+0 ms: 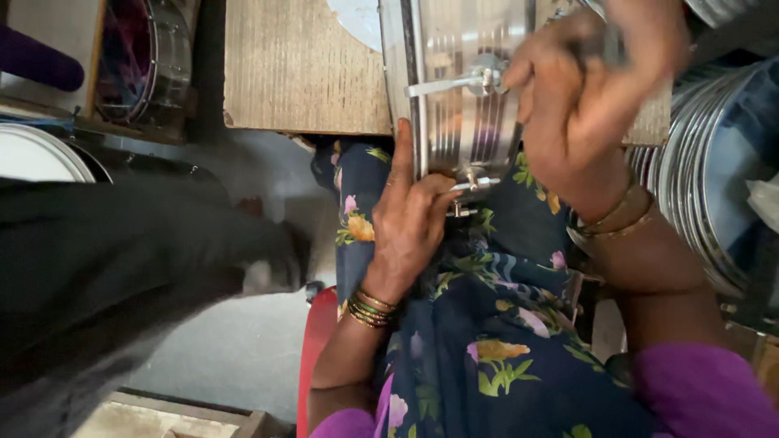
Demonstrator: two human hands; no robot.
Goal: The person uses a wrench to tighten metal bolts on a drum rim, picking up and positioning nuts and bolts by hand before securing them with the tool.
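A dark cloth (122, 268) fills the 9 o'clock side of the view, blurred. At 6 o'clock spreads the person's floral skirt (487, 324), navy with yellow and pink flowers, covering the lap. A wooden board (300, 65) sits at 11 o'clock, and stacked steel hoops (706, 178) curve down the 3 o'clock edge. At 12 o'clock a shiny metal drum (462, 89) stands on its side against the lap, its ribbed shell facing up, with a tension rod (442, 83) across it. The right hand (592, 97), at 1 o'clock, is closed in a fist around a small tool (604, 45), blurred, just above the rod's end; bangles ring its wrist. The left hand (410, 223), at the centre, lies against the drum's lower rim, fingers curled together by a small lug (471, 185), the forefinger stretched up along the shell; whether it pinches the lug I cannot tell. A second drum (146, 57) rests at 10 o'clock.
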